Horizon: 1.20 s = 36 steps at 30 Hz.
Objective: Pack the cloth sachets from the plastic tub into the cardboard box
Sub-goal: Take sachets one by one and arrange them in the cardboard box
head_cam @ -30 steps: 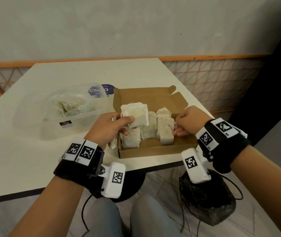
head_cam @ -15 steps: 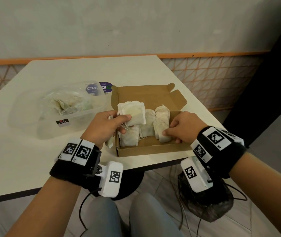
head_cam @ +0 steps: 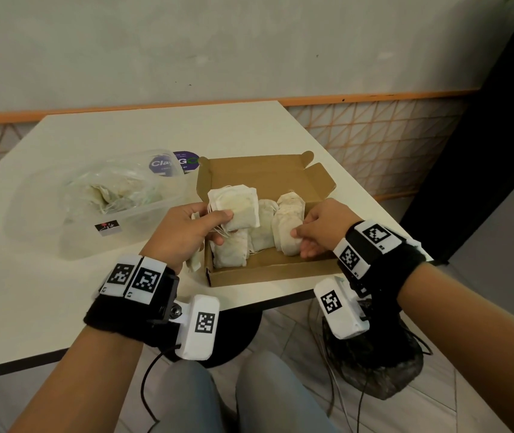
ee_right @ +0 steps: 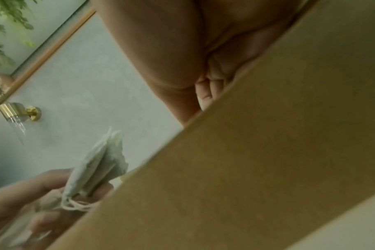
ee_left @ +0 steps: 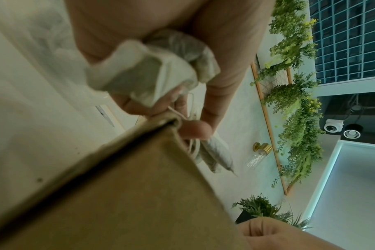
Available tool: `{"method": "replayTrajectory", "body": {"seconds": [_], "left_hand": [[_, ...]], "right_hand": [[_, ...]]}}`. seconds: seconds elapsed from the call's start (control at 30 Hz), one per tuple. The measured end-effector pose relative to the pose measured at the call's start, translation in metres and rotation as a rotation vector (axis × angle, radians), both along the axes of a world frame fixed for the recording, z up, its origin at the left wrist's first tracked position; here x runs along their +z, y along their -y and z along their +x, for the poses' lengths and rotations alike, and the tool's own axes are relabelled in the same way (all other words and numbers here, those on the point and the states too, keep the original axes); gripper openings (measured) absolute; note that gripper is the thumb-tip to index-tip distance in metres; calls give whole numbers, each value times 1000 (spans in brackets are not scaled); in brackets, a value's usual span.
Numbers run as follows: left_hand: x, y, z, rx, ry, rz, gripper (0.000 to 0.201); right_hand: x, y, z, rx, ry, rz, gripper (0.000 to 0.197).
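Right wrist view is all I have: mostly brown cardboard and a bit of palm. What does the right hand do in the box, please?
Observer: In the head view, the right hand pinches the right-end sachet of the row inside the cardboard box.
Operator: And the left hand, does it hold only one sachet?
Observer: No. The left hand holds a flat sachet above the box's left side, and the left wrist view shows a bunched sachet in its palm too.
Operator: Is the tub empty?
Observer: No, the plastic tub, left of the box, has sachets in it.
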State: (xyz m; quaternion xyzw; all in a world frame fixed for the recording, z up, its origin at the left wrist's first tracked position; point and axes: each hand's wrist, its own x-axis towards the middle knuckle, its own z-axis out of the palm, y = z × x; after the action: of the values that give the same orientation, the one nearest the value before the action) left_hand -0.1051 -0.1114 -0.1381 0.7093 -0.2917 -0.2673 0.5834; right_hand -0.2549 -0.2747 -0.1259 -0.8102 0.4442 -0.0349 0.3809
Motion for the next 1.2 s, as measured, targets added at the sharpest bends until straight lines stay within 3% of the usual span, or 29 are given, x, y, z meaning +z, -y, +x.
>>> {"method": "replayTrajectory", "body": {"seconds": [0.13,0.27,0.37,0.5,0.73,0.83,0.97,1.03,1.1,1.2], "left_hand": [[1,0,-1,5,-9,-3,10],[2,-1,0,5,-6,13,12],[1,-2,0,14,-9,16,15],[2,-1,0,13,-18,16,12],[5,-2,-3,-12,-8,19,8],[8,-2,-3,-31,-28,10,7],[10,-1,-5,-44,-30,0,9],[11,-2,-7,-66,-15,5,17],[12,-3,-8,-91,-12,8,26],[12,-8,-7,-65,-69,-16,19]], "right_hand": [[-2,1,-1,-7,44,42,19],[9,-5,-6,31,47,-180,15],[20,-17,-15,214,72,-349,10],[15,-23,-21,472,-115,-340,20],[5,-15,-18,418,-43,-322,24],[17,-16,-11,301,172,-251,14],[41,-30,5,260,439,25,35],[47,-36,15,339,382,39,41],[49,-35,23,437,287,-44,32],[49,-31,28,429,256,-111,18]]}}
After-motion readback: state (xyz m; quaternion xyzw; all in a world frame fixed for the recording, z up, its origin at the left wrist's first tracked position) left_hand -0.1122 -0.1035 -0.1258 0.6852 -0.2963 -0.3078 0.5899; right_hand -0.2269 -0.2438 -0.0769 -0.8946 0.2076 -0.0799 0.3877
